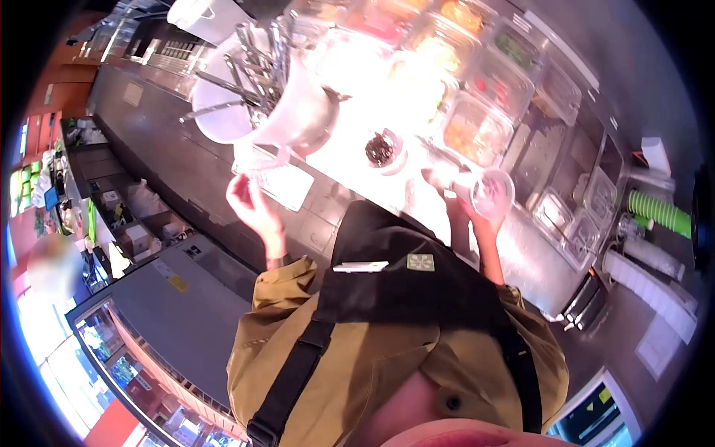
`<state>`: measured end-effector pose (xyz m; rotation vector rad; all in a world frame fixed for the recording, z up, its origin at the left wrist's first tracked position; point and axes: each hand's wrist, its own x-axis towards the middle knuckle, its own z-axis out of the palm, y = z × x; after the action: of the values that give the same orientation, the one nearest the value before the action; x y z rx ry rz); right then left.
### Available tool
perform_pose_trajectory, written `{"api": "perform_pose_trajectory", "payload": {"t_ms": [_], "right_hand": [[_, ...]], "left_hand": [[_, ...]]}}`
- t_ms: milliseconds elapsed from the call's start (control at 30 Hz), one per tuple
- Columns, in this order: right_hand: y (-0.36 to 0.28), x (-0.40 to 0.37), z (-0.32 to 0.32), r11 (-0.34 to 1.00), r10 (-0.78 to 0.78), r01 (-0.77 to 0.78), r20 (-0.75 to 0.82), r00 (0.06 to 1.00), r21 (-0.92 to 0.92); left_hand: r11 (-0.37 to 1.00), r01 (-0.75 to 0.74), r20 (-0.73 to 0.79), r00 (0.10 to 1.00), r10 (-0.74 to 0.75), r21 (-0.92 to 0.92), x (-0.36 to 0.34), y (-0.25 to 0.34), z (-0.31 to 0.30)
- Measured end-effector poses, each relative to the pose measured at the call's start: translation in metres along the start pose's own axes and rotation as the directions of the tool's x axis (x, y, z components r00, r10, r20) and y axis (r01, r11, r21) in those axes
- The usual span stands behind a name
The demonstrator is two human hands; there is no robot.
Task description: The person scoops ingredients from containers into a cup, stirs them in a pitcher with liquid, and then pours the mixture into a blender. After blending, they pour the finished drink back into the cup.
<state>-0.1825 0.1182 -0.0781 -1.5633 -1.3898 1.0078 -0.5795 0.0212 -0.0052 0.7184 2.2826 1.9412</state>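
My right hand (485, 222) is wrapped round a clear plastic cup (493, 192) above the front edge of the counter. Out to the left, my left hand (252, 208) is raised with its fingers curled together. Glare and a translucent shape by the fingertips hide what they hold, if anything. Just beyond that hand stands a large white tub (309, 112) with several metal utensils (257, 74) in it. A small white bowl of dark pieces (381, 151) sits on the counter between my hands.
Several clear containers of cut food (477, 134) fill the counter's far side. Green stacked cups (659, 212) and white stacked cups (648, 279) lie at the right. A white sheet (287, 186) lies near my left hand. A grey cabinet top (175, 298) is at my left.
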Motion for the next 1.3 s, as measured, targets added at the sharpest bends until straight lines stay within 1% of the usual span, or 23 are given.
{"api": "perform_pose_trajectory", "payload": {"t_ms": [67, 133, 167, 200, 233, 267, 300, 333, 400, 500, 600, 667, 767, 867, 933, 1000, 1067, 1100, 1133, 1167, 1200, 1267, 1300], "right_hand": [[0.000, 0.002, -0.001, 0.999, -0.001, 0.001, 0.000, 1.000, -0.047], [-0.009, -0.003, 0.001, 0.993, 0.016, -0.018, -0.014, 1.000, -0.113], [-0.010, -0.005, 0.000, 0.990, -0.007, 0.003, -0.028, 1.000, -0.138], [0.001, -0.009, -0.001, 0.989, -0.011, 0.004, -0.045, 0.999, -0.151], [-0.002, -0.015, -0.001, 0.993, 0.055, -0.061, -0.057, 0.997, -0.099], [-0.014, -0.021, -0.003, 0.978, 0.078, -0.086, -0.050, 0.996, -0.189], [0.008, -0.029, -0.015, 0.952, 0.159, -0.148, 0.018, 0.987, -0.266], [-0.015, -0.038, -0.019, 0.901, 0.326, -0.291, 0.058, 0.944, -0.320], [-0.016, -0.060, -0.031, 0.493, 0.581, -0.382, -0.032, 0.813, -0.782], [-0.086, -0.067, 0.010, 0.265, 0.814, -0.469, -0.065, 0.577, -0.842], [-0.175, -0.057, 0.079, 0.450, 0.793, -0.537, 0.044, 0.607, -0.714], [-0.196, -0.063, 0.108, 0.618, 0.706, -0.480, 0.170, 0.688, -0.623], [-0.258, -0.046, 0.145, 0.768, 0.585, -0.418, 0.267, 0.766, -0.485], [-0.303, -0.026, 0.161, 0.812, 0.485, -0.318, 0.263, 0.834, -0.489], [-0.348, -0.004, 0.165, 0.742, 0.581, -0.399, 0.219, 0.784, -0.539], [-0.360, 0.013, 0.155, 0.764, 0.493, -0.214, 0.338, 0.802, -0.609], [-0.399, 0.050, 0.151, 0.789, 0.448, -0.144, 0.398, 0.801, -0.598], [-0.409, 0.068, 0.147, 0.789, 0.324, 0.022, 0.445, 0.835, -0.614], [-0.425, 0.093, 0.148, 0.740, 0.358, 0.039, 0.442, 0.823, -0.671], [-0.435, 0.122, 0.151, 0.726, 0.284, 0.131, 0.469, 0.836, -0.675], [-0.441, 0.150, 0.157, 0.702, 0.217, 0.222, 0.501, 0.838, -0.676], [-0.476, 0.227, 0.185, 0.683, 0.130, 0.345, 0.571, 0.810, -0.644], [-0.478, 0.267, 0.203, 0.596, -0.096, 0.540, 0.615, 0.783, -0.595]], "left_hand": [[0.999, -0.030, 0.141, 0.989, 0.035, -0.043, 0.040, 0.006, -0.003], [0.937, 0.332, 0.356, 0.893, -0.275, -0.109, 0.055, 0.027, 0.012], [0.950, 0.295, 0.490, 0.846, -0.208, -0.107, 0.059, 0.010, 0.012], [0.890, 0.351, 0.502, 0.848, -0.170, -0.292, 0.060, 0.002, 0.021], [0.896, 0.336, 0.485, 0.859, -0.165, -0.290, 0.060, 0.002, 0.024], [0.916, 0.261, 0.402, 0.907, -0.124, -0.306, 0.068, 0.011, 0.026], [0.919, 0.251, 0.420, 0.901, -0.107, -0.305, 0.091, 0.021, 0.020], [0.922, 0.243, 0.444, 0.891, -0.090, -0.301, 0.119, 0.030, 0.018], [0.894, 0.341, 0.571, 0.812, -0.124, -0.292, 0.173, 0.042, 0.020], [0.865, 0.464, 0.740, 0.646, -0.185, -0.189, 0.244, 0.068, 0.041], [0.893, 0.338, 0.839, 0.539, 0.076, -0.298, 0.323, 0.091, 0.094], [0.869, 0.432, 0.818, 0.573, -0.059, -0.240, 0.365, 0.118, 0.137], [0.744, 0.550, 0.734, 0.668, -0.120, -0.379, 0.413, 0.142, 0.204], [0.650, 0.508, 0.593, 0.798, -0.107, -0.566, 0.441, 0.139, 0.275], [0.610, 0.465, 0.485, 0.862, -0.147, -0.642, 0.453, 0.131, 0.334], [0.548, 0.477, 0.499, 0.858, -0.123, -0.687, 0.458, 0.097, 0.395], [0.572, 0.448, 0.460, 0.878, -0.134, -0.688, 0.476, 0.052, 0.447], [0.581, 0.412, 0.423, 0.897, -0.127, -0.702, 0.489, 0.037, 0.471], [0.644, 0.369, 0.369, 0.919, -0.142, -0.670, 0.496, 0.013, 0.488], [0.699, 0.365, 0.313, 0.926, -0.209, -0.615, 0.500, -0.004, 0.498], [0.791, 0.224, 0.292, 0.955, -0.060, -0.569, 0.499, -0.024, 0.495], [0.690, 0.301, 0.353, 0.933, -0.070, -0.658, 0.503, -0.040, 0.492], [0.705, 0.287, 0.332, 0.940, -0.077, -0.649, 0.502, -0.040, 0.488]]}}
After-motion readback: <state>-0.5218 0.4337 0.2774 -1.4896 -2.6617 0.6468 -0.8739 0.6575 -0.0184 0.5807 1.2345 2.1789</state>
